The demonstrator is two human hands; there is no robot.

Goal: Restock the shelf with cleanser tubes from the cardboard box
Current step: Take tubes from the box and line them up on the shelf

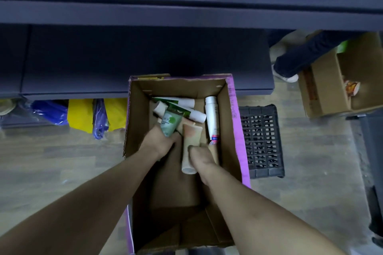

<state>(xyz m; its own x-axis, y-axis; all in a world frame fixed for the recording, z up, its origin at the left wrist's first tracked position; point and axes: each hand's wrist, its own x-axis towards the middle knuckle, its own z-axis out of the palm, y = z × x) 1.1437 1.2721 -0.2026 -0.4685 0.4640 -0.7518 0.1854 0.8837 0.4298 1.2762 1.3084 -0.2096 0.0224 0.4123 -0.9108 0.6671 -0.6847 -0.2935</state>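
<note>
Cleanser tubes and both hands inside cardboard box

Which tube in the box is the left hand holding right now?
The pale green tube with the leaf print; the left hand grips its lower end. The peach tube is under the right hand.

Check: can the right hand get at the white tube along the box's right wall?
Probably yes. The white tube lies uncovered just beyond the right hand, though that hand already grips a peach tube.
</note>
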